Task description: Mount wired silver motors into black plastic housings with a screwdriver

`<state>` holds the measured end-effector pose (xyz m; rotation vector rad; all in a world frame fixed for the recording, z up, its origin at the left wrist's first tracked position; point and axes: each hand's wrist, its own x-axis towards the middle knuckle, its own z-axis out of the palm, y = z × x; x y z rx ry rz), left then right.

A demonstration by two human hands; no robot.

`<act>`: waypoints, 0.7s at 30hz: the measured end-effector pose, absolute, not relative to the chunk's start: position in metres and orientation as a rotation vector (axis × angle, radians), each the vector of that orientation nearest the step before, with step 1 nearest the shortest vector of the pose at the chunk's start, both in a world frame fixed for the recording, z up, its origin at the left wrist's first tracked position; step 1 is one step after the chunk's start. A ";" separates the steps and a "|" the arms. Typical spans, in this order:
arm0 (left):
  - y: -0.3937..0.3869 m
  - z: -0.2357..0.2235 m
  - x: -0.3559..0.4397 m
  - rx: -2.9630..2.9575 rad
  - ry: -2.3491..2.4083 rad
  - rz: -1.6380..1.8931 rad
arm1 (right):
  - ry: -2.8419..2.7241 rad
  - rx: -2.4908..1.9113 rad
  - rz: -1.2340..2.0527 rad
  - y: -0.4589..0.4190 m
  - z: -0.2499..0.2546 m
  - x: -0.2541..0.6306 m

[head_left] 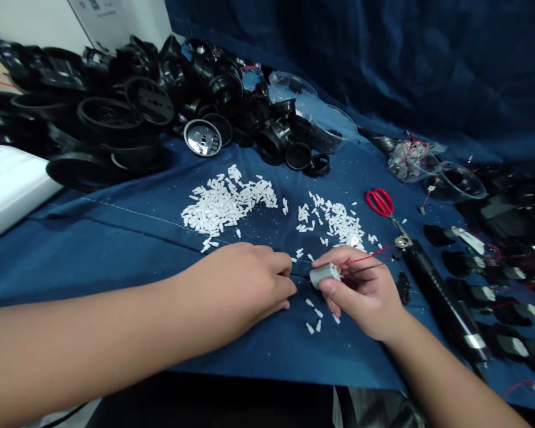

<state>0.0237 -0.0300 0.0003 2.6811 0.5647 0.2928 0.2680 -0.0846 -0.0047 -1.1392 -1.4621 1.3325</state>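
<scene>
The right hand (361, 291) is grasping a silver motor (324, 275), a small cylinder, between thumb and fingers, and holds it just above the cloth. A red wire (365, 259) and a black wire (365, 268) run from the motor toward the right. The left hand (249, 282) is curled, fingertips (289, 286) low at the cloth and just beside the motor's left end. Whether it is pinching anything cannot be determined from this view.

Both hands rest over a blue cloth (116, 249) covering the work surface. Beyond them lie two heaps of white pieces (227, 202), small and oblong, with the right heap (334, 221) the smaller. A few loose pieces (312, 315) lie near the person, under the right hand. A small black cluster (403, 288) sits just right of the right hand.

Red-handled scissors (380, 202) lie to the right of the far heap, their blades reaching toward a black tubular tool (446, 303) with a metal band. Farther right is a row of black parts (463, 261) with white tabs. A clear bowl (457, 181) stands at the far right, and another clear bowl (334, 128) stands at the far center, holding dark bits. Black round housings (111, 119) are massed at the far left, one with a metal face (203, 137). A white block (9, 190) lies at the left edge.
</scene>
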 end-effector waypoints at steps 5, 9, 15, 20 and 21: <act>-0.039 0.006 0.031 2.881 0.562 0.191 | -1.441 -1.131 1.332 -0.085 -0.004 0.271; -0.041 0.009 0.039 2.964 0.563 0.294 | -1.385 -1.184 1.301 -0.084 -0.003 0.278; -0.032 0.006 0.047 2.562 0.714 0.428 | -1.394 -1.274 1.224 -0.078 -0.001 0.286; -0.040 -0.004 0.041 2.465 0.688 0.392 | -1.455 -1.277 1.254 -0.079 -0.001 0.285; -0.041 -0.006 0.040 2.469 0.683 0.395 | -1.490 -1.254 1.250 -0.079 -0.002 0.285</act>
